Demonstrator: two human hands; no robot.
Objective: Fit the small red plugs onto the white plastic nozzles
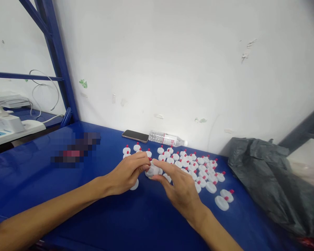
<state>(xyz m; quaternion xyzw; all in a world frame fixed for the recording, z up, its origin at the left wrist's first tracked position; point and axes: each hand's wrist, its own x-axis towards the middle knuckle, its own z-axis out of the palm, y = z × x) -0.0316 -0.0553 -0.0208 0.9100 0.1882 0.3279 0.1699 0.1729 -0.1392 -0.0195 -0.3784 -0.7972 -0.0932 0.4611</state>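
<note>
Between both hands, above the blue tabletop, is a white round plastic cap (153,170), partly hidden by fingers. My right hand (181,186) grips its side between thumb and forefinger. My left hand (128,170) is closed in a pinch at the cap's upper left edge, where a bit of red shows; the fingers hide most of that red tip. Under my left hand lies another white cap (134,184), partly covered. Many similar white caps with red tips (211,187) lie close together to the right of my hands, and a few more (126,150) behind my left hand.
A black phone (135,136) and a clear plastic bottle (167,138) lie along the wall. A dark plastic bag (272,181) slumps on the right. Blurred dark items (77,150) rest on the left of the blue table (136,223). A power strip (18,130) stands farther left.
</note>
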